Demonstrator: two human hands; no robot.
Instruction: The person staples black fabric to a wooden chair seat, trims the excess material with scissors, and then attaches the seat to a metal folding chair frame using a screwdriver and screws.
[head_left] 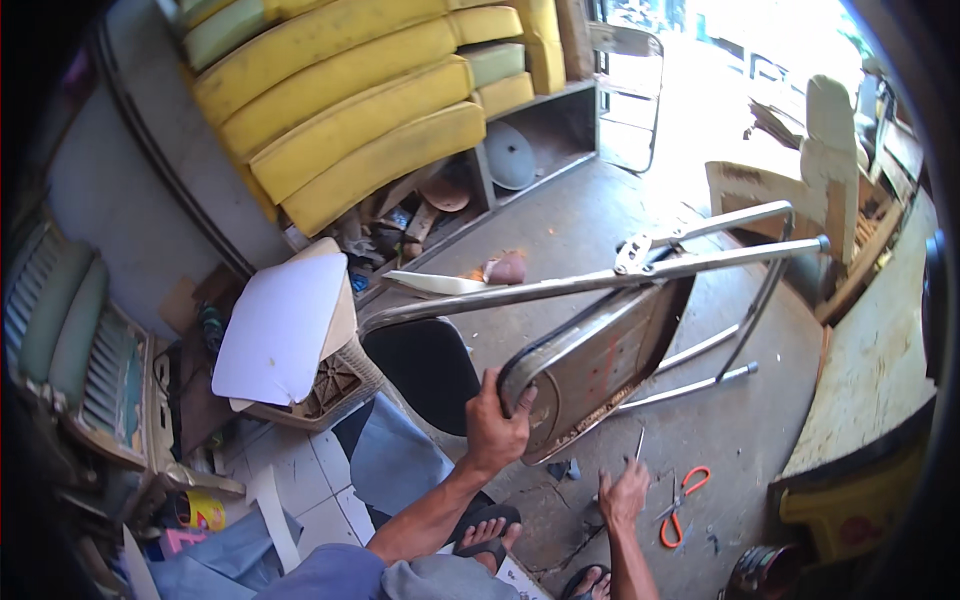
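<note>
A metal folding chair [600,375] is tipped over in front of me, the bare underside of its seat facing me. My left hand [497,425] is closed round the near edge of that seat. Beyond my left wrist, a black padded panel [425,375] sits by the bent end of the chair's tube. Low beside the seat, my right hand [623,493] is closed on a tool with a thin metal shaft [640,442]; its handle is hidden in the fingers. Scissors with orange handles [672,528] lie on the floor just right of this hand.
Yellow cushions [360,120] are stacked on a shelf at the back left. A white board [280,325] rests on a crate to my left. Blue-grey fabric [395,460] lies near my feet. A tin [765,572] and worn boards [865,370] stand at the right.
</note>
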